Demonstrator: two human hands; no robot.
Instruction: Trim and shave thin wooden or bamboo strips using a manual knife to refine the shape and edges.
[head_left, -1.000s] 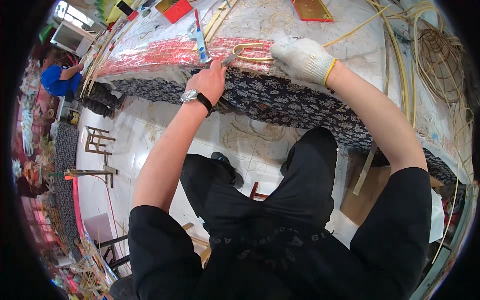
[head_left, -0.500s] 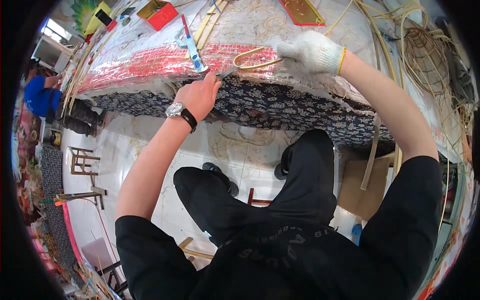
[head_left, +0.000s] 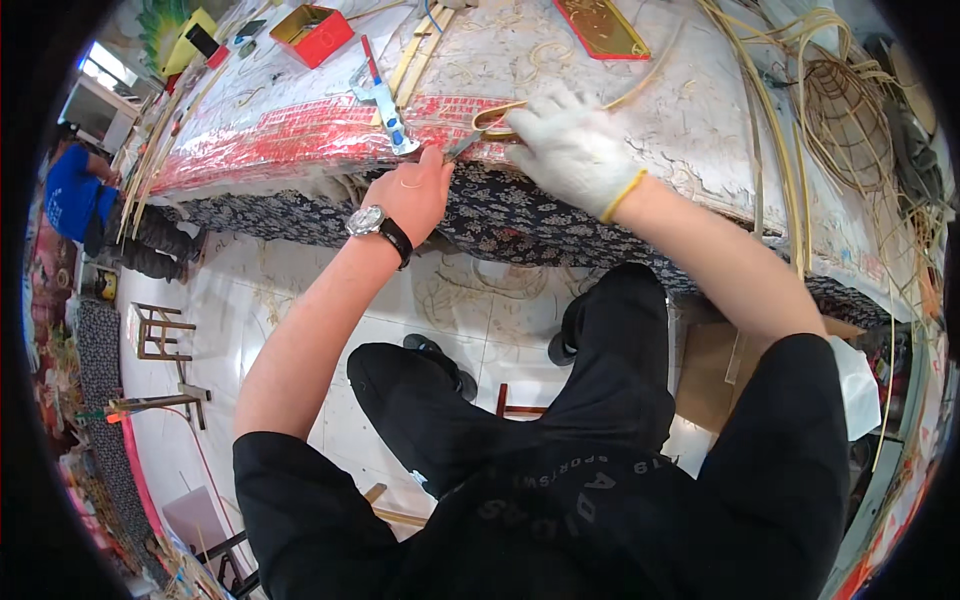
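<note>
At the near edge of the table, my bare left hand point(head_left: 408, 198), with a watch on its wrist, is closed around a knife; its metal blade point(head_left: 462, 146) points up and to the right. My right hand point(head_left: 578, 148), in a white knitted glove, is closed on a thin bamboo strip point(head_left: 488, 114). The strip curls into a narrow loop by the blade, and a blurred length runs off beyond the glove to the upper right. The gloved fingertips are partly hidden. Just left of the blade lies a white-and-blue tool with a red handle point(head_left: 384, 100).
A red box point(head_left: 311, 36) and a red-rimmed tray with shavings point(head_left: 602, 28) stand farther back. Bamboo strips point(head_left: 420, 58) lie between them. A woven bamboo frame point(head_left: 850, 115) is at the right. Stools point(head_left: 160, 332) and a person in blue point(head_left: 78, 195) are at the left.
My gloved right hand has come left and nearer, close to the blade, and the strip's loop has shortened beside it. My left hand has shifted slightly right, still on the knife.
</note>
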